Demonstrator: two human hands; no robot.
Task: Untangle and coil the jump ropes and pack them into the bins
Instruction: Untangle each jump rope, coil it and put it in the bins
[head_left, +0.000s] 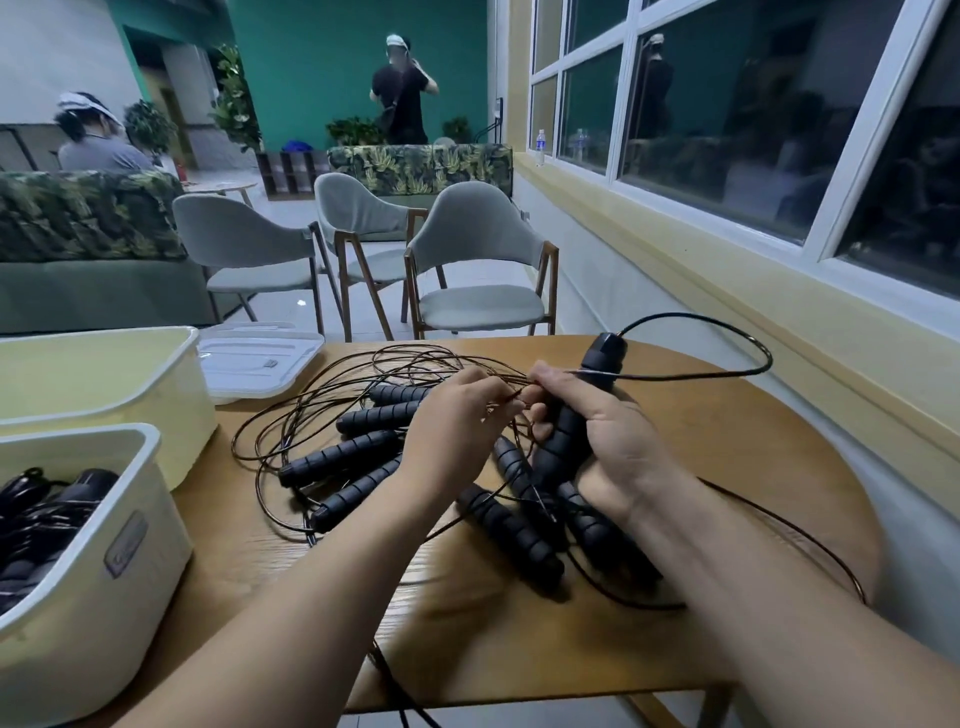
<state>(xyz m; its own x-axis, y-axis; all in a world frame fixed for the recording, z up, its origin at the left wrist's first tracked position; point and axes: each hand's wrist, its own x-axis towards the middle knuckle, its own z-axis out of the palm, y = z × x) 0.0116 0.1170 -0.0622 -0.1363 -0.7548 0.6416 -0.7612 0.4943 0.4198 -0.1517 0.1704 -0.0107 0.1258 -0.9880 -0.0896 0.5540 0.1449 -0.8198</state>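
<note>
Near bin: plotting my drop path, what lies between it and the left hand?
Head view: tangled cords and loose black handles on the table.

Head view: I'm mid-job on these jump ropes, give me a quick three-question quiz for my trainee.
1. True or false: the right hand grips a black ribbed foam handle with its cord end pointing up.
2. What does the left hand pinch? A thin dark cords; B scissors; C nothing.
3. Fill in: the ____ cream plastic bin (nearer or farther) already holds black ropes.
Key: 1 true; 2 A; 3 nearer.
</note>
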